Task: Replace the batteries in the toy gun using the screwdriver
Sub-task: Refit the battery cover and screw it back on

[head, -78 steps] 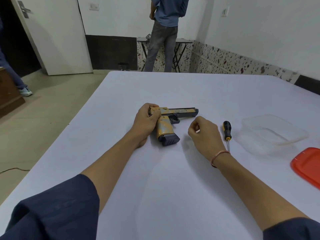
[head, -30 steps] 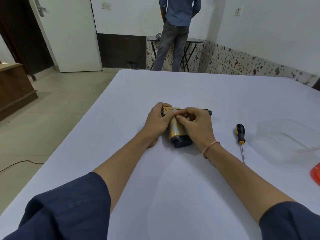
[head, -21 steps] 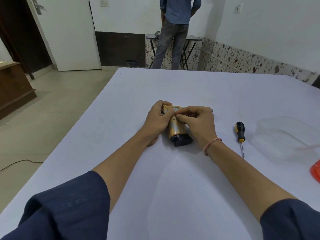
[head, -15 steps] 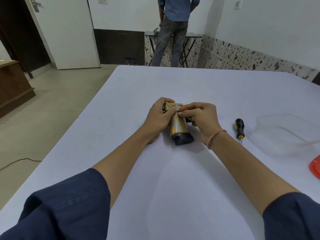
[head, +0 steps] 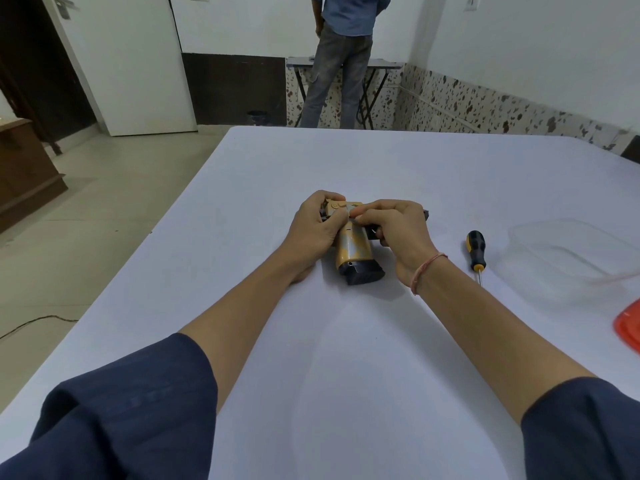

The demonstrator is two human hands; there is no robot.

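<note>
Red lid [head: 628, 327] cut off at the right frame edge. Farther in, toy gun [head: 353, 247] flat on the white table [head: 346, 358], dark grip base nearest, barrel mostly hidden under the right hand [head: 398, 233]; screwdriver [head: 476, 249] lies apart to its right. Left hand [head: 311, 230] fingers curled round the gun's rear; right fingers clamped over the frame, thumb and forefinger meeting there, anything between them too small to tell.

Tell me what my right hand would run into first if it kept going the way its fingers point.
Its fingertips point left across the toy gun, which the right hand pinches. Going on, they would probably meet the left hand first, right beside them.
</note>
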